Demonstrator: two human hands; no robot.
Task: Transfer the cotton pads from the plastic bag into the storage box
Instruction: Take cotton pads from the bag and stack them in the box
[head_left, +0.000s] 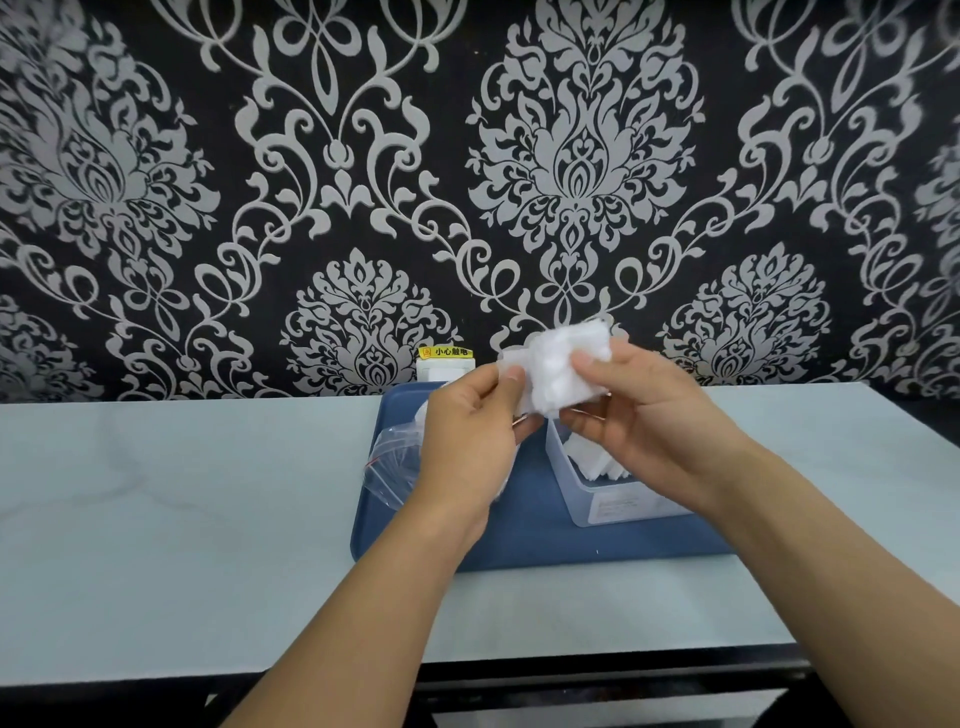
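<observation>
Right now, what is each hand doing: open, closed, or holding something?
Left hand: fingers pinch the left edge of the stack of cotton pads.
Right hand: grips the same stack, above the storage box.

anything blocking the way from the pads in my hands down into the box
Nothing visible does. Both hands, left and right, hold the pads right above the box, whose top is open with pads already inside.
</observation>
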